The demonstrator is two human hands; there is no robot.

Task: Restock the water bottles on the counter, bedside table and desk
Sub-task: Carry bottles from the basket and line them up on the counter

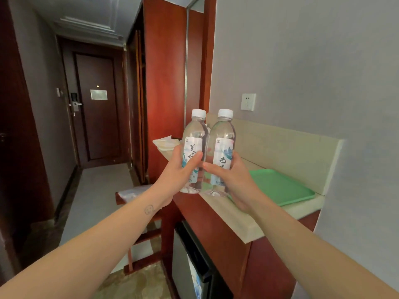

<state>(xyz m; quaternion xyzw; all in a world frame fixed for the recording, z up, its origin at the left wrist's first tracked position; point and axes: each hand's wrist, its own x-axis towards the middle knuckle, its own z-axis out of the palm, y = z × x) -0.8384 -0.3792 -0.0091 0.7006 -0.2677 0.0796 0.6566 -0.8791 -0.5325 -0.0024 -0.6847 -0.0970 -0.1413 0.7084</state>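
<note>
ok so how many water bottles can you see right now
2. The left bottle is gripped in the left hand, the right bottle in the right hand, side by side over the counter edge, beside the green tray. More may be out of view.

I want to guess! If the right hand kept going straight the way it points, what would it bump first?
Probably the other bottle, held by the left hand, right beside its own bottle. The right hand points forward and leftward; depth is unclear.
</note>
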